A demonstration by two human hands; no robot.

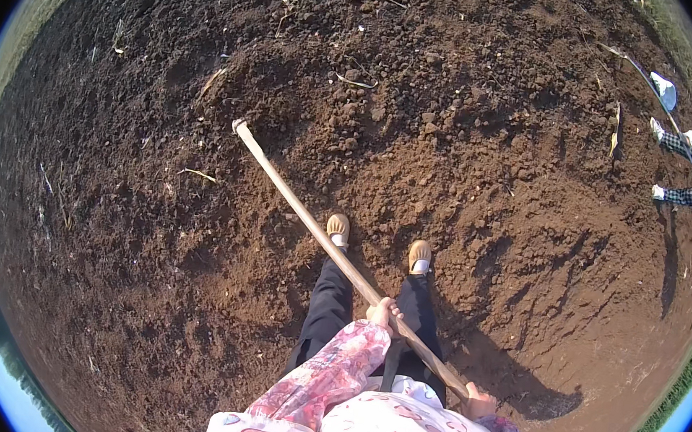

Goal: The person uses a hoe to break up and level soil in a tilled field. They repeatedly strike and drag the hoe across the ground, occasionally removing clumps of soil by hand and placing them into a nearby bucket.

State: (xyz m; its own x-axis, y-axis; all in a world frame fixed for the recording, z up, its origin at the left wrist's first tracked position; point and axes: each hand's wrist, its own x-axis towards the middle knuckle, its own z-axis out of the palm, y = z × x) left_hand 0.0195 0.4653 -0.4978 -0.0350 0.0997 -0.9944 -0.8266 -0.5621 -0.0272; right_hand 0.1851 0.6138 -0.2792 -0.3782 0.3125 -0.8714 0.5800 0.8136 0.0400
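My left hand is closed around the middle of a long wooden handle, just in front of my thighs. Lower down and to the right, my right hand grips the handle's near end beside my waist. The handle slants up and to the left across the view, passing over my left shin. Its far end meets the loose soil; it looks like a hoe, but the blade is hidden. My tan shoes stand apart on the dirt, toes pointing away from me.
Cloddy brown soil spreads all around, darker at the upper left, with scattered dry stalks. At the far right another person stands by a long pole and a white object. Grass and trees line the field's rim.
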